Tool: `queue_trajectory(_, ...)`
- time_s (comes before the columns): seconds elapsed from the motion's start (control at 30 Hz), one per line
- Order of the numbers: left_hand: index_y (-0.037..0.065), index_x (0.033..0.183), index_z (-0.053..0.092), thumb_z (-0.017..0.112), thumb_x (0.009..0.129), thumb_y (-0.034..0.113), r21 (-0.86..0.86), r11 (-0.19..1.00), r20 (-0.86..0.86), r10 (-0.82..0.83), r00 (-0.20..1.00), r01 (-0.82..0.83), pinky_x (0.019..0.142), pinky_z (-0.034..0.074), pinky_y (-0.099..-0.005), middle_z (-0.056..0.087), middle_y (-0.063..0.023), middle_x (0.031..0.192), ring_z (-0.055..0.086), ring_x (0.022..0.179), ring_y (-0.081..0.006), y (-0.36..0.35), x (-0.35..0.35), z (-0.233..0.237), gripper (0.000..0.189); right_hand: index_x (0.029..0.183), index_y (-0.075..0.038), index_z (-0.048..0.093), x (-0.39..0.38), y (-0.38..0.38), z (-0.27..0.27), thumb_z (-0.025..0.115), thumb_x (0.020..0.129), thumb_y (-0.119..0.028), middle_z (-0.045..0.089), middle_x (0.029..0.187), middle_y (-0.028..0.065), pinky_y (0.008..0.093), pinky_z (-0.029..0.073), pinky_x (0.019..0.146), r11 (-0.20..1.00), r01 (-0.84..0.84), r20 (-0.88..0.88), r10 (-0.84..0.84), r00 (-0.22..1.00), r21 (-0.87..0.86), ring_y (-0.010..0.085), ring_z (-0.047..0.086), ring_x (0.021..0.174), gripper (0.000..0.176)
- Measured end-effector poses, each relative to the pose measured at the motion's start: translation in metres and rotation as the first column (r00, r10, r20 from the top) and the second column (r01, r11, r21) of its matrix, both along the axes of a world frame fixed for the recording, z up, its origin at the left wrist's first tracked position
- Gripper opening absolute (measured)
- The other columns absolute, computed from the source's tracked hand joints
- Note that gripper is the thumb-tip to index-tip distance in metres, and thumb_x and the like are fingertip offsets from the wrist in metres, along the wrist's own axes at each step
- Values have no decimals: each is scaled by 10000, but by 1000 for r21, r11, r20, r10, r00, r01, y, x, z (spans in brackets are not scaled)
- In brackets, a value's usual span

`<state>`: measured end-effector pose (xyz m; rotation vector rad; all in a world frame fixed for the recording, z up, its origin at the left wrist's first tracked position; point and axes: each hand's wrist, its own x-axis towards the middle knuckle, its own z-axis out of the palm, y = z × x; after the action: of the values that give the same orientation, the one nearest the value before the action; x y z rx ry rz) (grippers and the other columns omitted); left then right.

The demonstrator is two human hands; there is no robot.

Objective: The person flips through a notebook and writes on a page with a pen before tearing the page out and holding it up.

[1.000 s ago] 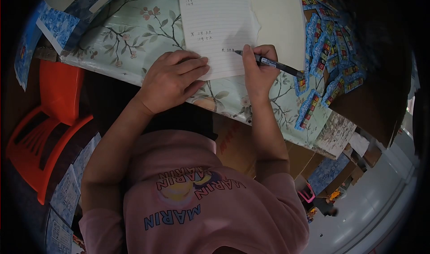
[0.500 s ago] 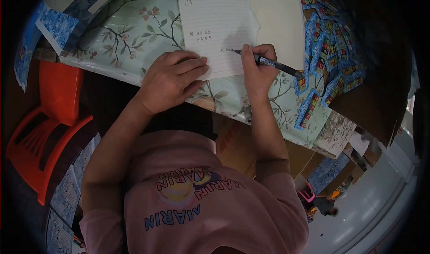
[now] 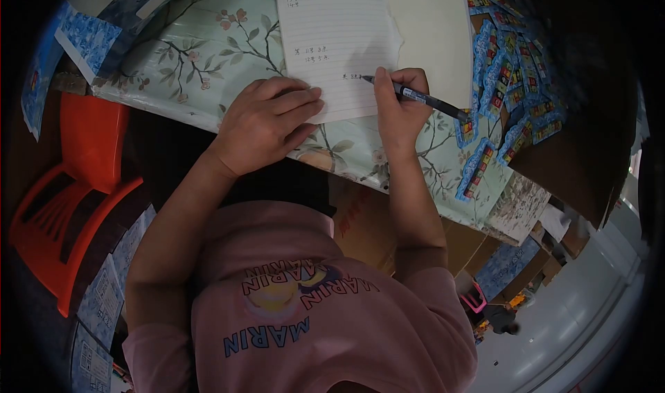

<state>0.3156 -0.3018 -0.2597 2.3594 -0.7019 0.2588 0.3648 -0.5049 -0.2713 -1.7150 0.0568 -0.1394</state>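
Floral table (image 3: pixel 194 57), blue packets (image 3: pixel 500 74) beside notebook (image 3: pixel 339 32), right hand (image 3: pixel 398 112) gripping pen (image 3: pixel 422 98)

1. Notebook (image 3: pixel 332 39): matt white paper, ruled and smooth, ragged along the torn edge of the upper leaf; cream unruled sheet beneath, equally dull
2. Pen (image 3: pixel 424 100): dark plastic barrel, faintly glossy, with a printed label
3. Tablecloth (image 3: pixel 201 53): smooth, plastic-looking sheet, pale green with printed blossom, soft sheen
4. Packets (image 3: pixel 509 81): blue printed wrappers, slick-looking; paper or film impossible to tell
5. Chair (image 3: pixel 93 136): moulded orange plastic, smooth, slightly shiny
6. Shirt (image 3: pixel 332 337): pink knitted cloth, matt, with flat printed lettering
7. Box (image 3: pixel 374 240): brown cardboard, dull and rough-looking
8. Floor (image 3: pixel 589 303): pale, hard, glossy
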Motion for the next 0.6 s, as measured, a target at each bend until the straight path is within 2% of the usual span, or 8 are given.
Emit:
queue_trajectory(0.3,97,976,668,737,671,139,0,1000,10,2,1000,-2,814,469,-327,630,25,1072,555,1030,-164,0,0,1,316,745,-42,455,0,2,0,667,805,-25,465,644,-29,187,362,516,1000,5,5,-5,1000,17,21,401,569,222)
queue_trajectory(0.4,90,1003,659,738,673,121,4,1000,-11,-17,1000,17,822,484,-343,629,-3,1106,565,1030,-204,0,0,0,341,746,-42,457,0,0,0,667,806,-28,466,644,-29,186,363,521,1000,5,5,-5,1000,6,22,400,570,219)
queue_trajectory(0.47,102,978,668,738,669,141,8,1000,3,1,1000,-1,811,468,-326,628,31,1079,551,1035,-161,0,0,0,319,747,-41,458,0,1,0,667,808,-30,466,643,-29,185,363,522,1000,-2,13,2,1000,-5,22,400,570,218)
queue_trajectory(0.6,102,979,667,738,669,142,2,1000,9,3,1000,-3,809,467,-325,628,33,1080,551,1033,-159,-1,0,0,321,748,-39,460,0,1,1,667,810,-33,465,640,-31,185,361,520,1000,6,1,-6,1000,-8,22,405,572,217)
